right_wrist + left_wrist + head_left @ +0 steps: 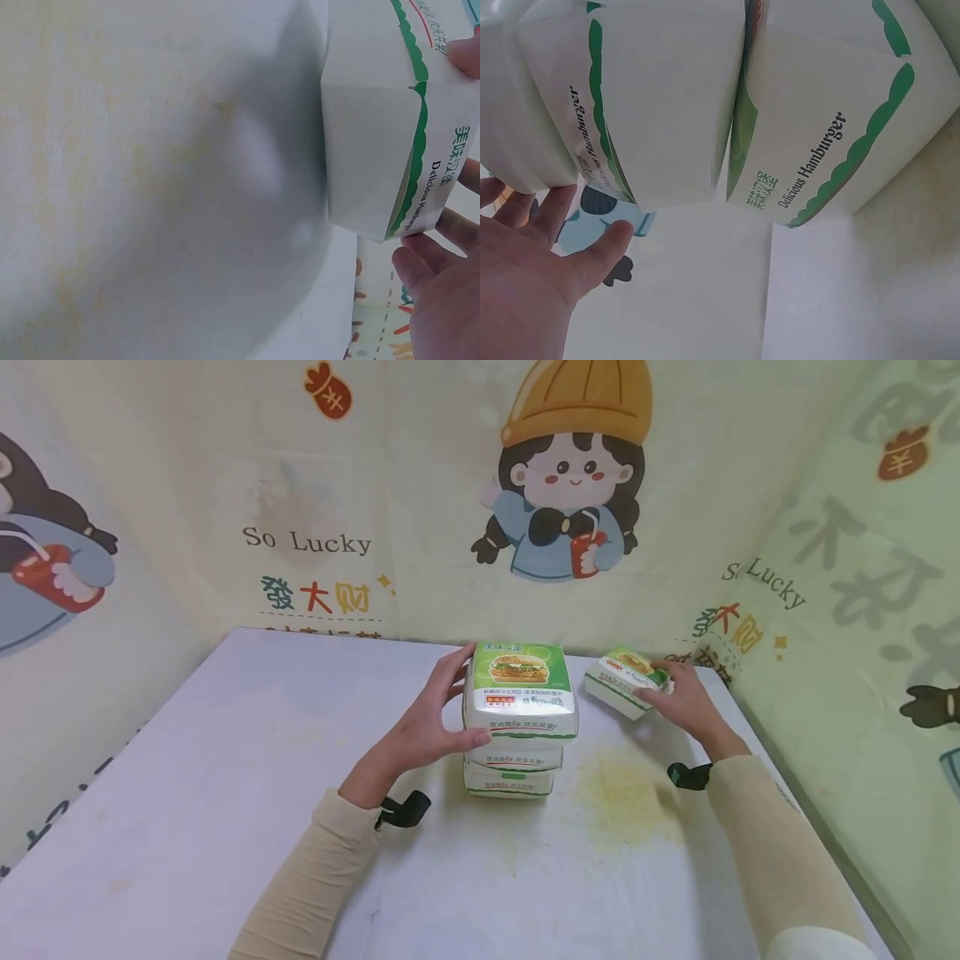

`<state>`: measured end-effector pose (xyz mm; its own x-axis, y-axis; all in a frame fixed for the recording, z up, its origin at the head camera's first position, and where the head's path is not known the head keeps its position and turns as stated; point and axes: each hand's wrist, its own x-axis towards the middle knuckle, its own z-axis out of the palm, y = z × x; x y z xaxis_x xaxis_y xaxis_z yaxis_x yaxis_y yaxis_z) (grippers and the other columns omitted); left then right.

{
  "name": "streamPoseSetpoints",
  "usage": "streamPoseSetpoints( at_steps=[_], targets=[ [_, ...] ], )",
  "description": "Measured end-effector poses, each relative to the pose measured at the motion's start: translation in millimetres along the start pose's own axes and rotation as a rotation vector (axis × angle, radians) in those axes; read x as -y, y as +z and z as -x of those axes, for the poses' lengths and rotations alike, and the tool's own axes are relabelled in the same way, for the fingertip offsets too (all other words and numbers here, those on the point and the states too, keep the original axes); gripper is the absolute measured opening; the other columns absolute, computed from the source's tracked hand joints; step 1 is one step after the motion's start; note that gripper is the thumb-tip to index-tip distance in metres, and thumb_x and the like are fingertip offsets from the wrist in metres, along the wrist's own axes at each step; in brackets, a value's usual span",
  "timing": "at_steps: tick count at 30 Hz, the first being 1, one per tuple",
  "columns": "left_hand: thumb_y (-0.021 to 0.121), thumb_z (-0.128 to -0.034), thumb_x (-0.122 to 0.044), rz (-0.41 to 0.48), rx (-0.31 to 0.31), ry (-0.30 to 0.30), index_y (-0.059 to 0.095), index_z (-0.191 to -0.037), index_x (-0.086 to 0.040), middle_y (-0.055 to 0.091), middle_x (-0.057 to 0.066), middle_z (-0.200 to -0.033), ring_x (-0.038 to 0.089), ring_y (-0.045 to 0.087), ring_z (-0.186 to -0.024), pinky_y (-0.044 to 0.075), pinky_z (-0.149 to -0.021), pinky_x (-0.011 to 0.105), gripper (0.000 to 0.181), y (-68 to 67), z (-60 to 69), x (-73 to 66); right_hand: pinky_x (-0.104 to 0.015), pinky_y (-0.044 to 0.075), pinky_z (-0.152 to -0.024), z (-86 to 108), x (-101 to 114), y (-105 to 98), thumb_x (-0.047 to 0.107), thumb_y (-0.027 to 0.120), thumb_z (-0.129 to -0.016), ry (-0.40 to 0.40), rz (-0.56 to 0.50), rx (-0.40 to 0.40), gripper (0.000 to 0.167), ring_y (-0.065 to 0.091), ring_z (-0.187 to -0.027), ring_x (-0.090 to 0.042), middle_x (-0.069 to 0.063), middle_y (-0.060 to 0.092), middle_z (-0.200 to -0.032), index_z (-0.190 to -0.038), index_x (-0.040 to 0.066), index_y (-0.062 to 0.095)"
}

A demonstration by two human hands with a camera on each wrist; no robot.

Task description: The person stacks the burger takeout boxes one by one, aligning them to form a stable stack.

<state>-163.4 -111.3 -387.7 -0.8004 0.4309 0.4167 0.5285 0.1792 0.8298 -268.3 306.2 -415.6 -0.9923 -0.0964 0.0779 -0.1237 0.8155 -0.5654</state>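
Near the back of the table, white-and-green paper hamburger boxes (513, 783) stand one on another. The topmost hamburger box (519, 693) has a burger picture on its lid. My left hand (422, 723) holds this top box from its left side, thumb at the front edge and fingers toward the back-left corner. To the right, my right hand (686, 700) grips a separate hamburger box (617, 689), which sits turned at an angle. In the right wrist view, its thumb and fingers lie around that box's lid (442, 161). I cannot tell whether this box touches the table.
A white table (300, 752) carries a yellowish stain (630, 797) right of the stack. Behind and beside it hangs a printed cloth (420, 527) with cartoon figures and lettering. The table's right edge runs close to my right forearm. Black straps (405, 808) circle both wrists.
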Motion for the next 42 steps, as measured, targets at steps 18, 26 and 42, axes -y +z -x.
streamPoseSetpoints(
  at_steps=[18, 26, 42],
  targets=[
    [0.076, -0.0786, -0.051, 0.002, -0.003, 0.015, 0.013, -0.158, -0.032, 0.021, -0.006, -0.159, 0.019, 0.030, -0.146, 0.032, -0.119, 0.046, 0.103, 0.8, 1.5, 3.0, -0.063, 0.032, -0.108, 7.3, 19.8, -17.5, 0.032, 0.062, -0.094, -0.123, -0.116, -0.098, 0.062, 0.039, -0.125, -0.041, -0.025, 0.039, -0.145, -0.145, 0.000, 0.044],
    [0.079, -0.0789, -0.041, 0.021, -0.011, 0.038, 0.016, -0.157, -0.031, 0.023, -0.005, -0.158, 0.019, 0.031, -0.146, 0.030, -0.120, 0.047, 0.101, 3.0, 1.6, 1.6, -0.053, 0.039, -0.098, 13.7, 41.7, -29.6, 0.035, 0.058, -0.096, -0.097, -0.143, -0.114, 0.062, 0.042, -0.127, -0.042, -0.021, 0.036, -0.148, -0.148, 0.007, 0.040],
    [0.080, -0.0784, -0.035, 0.036, -0.009, 0.025, 0.015, -0.158, -0.031, 0.021, -0.007, -0.159, 0.018, 0.028, -0.147, 0.028, -0.121, 0.047, 0.103, 6.0, 3.7, 1.9, -0.057, 0.045, -0.102, 21.7, 74.4, -45.1, 0.034, 0.055, -0.098, -0.165, -0.181, -0.200, 0.057, 0.041, -0.132, -0.036, -0.012, 0.038, -0.151, -0.149, 0.015, 0.041]
  ],
)
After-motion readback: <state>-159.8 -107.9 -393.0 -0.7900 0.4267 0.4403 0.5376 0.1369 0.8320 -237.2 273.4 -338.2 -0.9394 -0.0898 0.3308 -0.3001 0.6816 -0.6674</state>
